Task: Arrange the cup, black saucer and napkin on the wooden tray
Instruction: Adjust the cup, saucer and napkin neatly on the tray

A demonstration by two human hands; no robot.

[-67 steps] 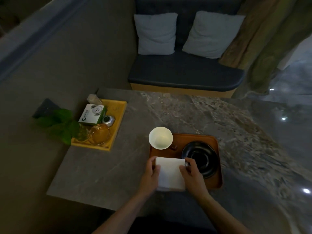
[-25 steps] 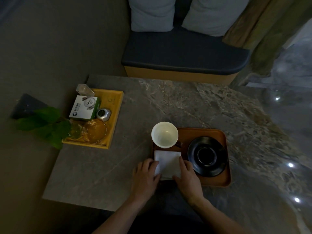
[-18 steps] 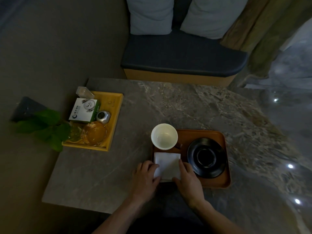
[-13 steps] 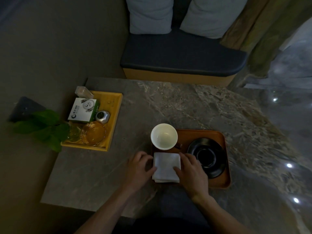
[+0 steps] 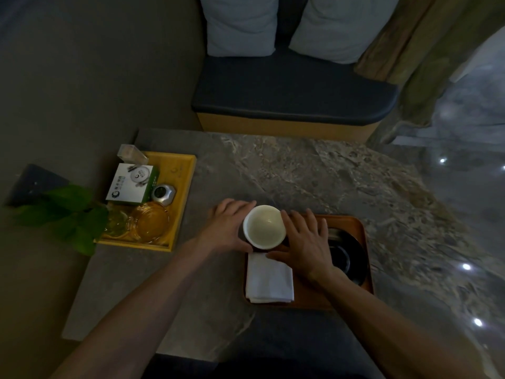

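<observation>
A white cup [image 5: 264, 226] stands at the far left corner of the brown wooden tray [image 5: 358, 228]. My left hand [image 5: 228, 227] curves around the cup's left side and my right hand [image 5: 303, 242] around its right side, fingers against the cup. A folded white napkin [image 5: 269, 279] lies flat on the tray's near left part, free of both hands. The black saucer [image 5: 348, 257] rests on the tray's right half, partly hidden under my right hand and wrist.
A yellow tray [image 5: 175, 203] at the table's left holds a white and green box [image 5: 132, 184], a small metal jar [image 5: 163, 194] and a glass ashtray [image 5: 149, 221]. Green leaves [image 5: 65, 214] lie left of it. A cushioned bench [image 5: 292, 94] stands behind the marble table [image 5: 314, 173].
Both hands left the napkin, which now lies on the tray, and moved forward to close around the cup from either side.
</observation>
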